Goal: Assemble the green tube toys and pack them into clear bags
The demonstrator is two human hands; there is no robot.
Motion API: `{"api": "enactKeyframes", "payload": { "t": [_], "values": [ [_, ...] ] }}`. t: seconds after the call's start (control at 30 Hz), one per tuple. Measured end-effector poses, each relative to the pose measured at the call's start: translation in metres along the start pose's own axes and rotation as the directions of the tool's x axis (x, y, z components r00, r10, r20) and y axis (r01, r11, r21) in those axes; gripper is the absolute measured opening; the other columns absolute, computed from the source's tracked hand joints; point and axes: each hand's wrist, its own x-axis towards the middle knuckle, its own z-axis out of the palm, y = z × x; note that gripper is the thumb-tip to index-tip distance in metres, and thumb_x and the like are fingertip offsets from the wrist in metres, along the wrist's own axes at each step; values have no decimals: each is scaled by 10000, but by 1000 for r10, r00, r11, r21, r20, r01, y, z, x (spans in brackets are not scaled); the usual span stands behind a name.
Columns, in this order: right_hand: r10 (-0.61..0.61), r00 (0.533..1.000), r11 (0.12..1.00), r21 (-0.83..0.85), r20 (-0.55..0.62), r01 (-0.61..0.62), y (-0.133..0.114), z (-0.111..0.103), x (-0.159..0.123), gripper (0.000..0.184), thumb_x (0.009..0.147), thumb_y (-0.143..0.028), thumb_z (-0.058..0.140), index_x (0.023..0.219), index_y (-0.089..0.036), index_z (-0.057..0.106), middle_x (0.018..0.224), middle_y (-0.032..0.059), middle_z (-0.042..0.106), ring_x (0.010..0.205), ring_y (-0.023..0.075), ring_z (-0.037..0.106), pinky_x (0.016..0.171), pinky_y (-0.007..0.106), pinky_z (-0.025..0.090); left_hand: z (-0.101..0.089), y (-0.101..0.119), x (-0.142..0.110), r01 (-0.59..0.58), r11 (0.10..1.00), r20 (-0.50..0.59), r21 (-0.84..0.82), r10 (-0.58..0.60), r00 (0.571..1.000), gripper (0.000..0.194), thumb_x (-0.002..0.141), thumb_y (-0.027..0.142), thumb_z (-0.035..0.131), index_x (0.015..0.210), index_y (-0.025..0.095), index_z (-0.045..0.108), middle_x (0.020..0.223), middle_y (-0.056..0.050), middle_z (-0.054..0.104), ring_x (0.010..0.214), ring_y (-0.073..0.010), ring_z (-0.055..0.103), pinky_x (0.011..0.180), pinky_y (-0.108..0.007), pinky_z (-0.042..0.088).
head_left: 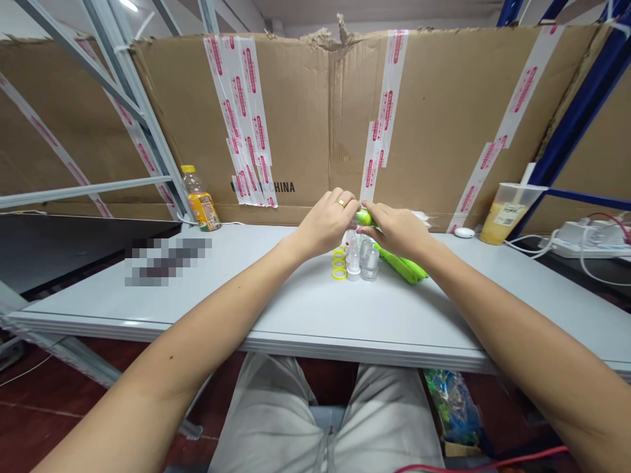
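Just above the table, my left hand [329,222] and my right hand [395,231] meet with bent fingers around a small bright green piece with a clear end [363,217]. Fingers of both hands grip it and hide much of its shape. Under the hands stands a column of yellow rings [338,265]. Beside them are clear plastic nozzle-like pieces [353,264] and clear cup-like caps [369,266]. Long bright green parts [405,268] lie just to the right, partly covered by my right hand and wrist.
The white table [305,309] backs onto a taped cardboard wall [305,118]. A juice bottle [201,203] stands at back left. At back right are a drink cup [507,217], a white oval object [464,232] and a power strip with cables [586,243].
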Motion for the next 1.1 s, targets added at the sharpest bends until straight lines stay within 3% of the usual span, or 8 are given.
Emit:
{"api": "enactKeyframes", "payload": {
  "t": [0.17, 0.3, 0.4, 0.6, 0.8, 1.1],
  "values": [
    [-6, 1000, 1000, -6, 7, 6, 1, 1, 0, 585, 1010, -586, 317, 1343, -145, 510, 1092, 156, 699, 832, 279, 647, 585, 317, 314, -2, 0, -2, -8, 1000, -8, -29, 8, 1000, 196, 970, 272, 464, 1071, 142, 570, 1097, -151, 628, 993, -270, 547, 828, -400, 428],
    [-37, 999, 999, -37, -17, 36, 0, 0, -1, 543, 1001, -524, 405, 1372, -138, 498, 1087, 156, 688, 856, 278, 642, 578, 320, 306, -8, 2, -6, 133, 972, 116, -191, -112, 987, 343, 943, 371, 519, 1206, 152, 553, 1056, -107, 677, 951, -245, 626, 776, -352, 452],
    [-56, 998, 998, -15, -42, 55, -3, 0, 0, 495, 999, -439, 431, 1368, -113, 478, 1142, 170, 668, 903, 276, 636, 593, 320, 324, -12, 3, -5, 216, 960, 196, -178, -180, 964, 339, 960, 403, 477, 1169, 168, 604, 1007, -93, 705, 910, -251, 662, 725, -341, 445],
    [-50, 994, 999, -12, -94, 49, -3, 2, 1, 422, 1024, -447, 346, 1165, -125, 579, 1053, 170, 669, 881, 268, 618, 628, 323, 350, -10, -1, -5, 250, 935, 150, -253, -218, 964, 301, 934, 376, 509, 1109, 174, 646, 990, -87, 723, 902, -256, 675, 761, -351, 456],
    [-68, 991, 997, -42, -117, 64, -2, 4, 1, 517, 1033, -490, 306, 1195, -97, 601, 991, 174, 696, 825, 264, 615, 629, 329, 332, -4, -7, -7, 203, 941, 100, -273, -182, 978, 265, 923, 324, 551, 1123, 162, 616, 1046, -94, 700, 961, -249, 641, 795, -355, 456],
    [-19, 998, 999, 36, -61, 21, 3, -4, -1, 551, 1024, -558, 296, 1198, -135, 604, 1000, 146, 727, 786, 258, 632, 589, 313, 286, -1, -3, 0, 22, 1000, -35, 6, -22, 999, 248, 971, 354, 506, 1096, 150, 570, 1052, -133, 661, 925, -269, 569, 804, -400, 397]
  ]
}}
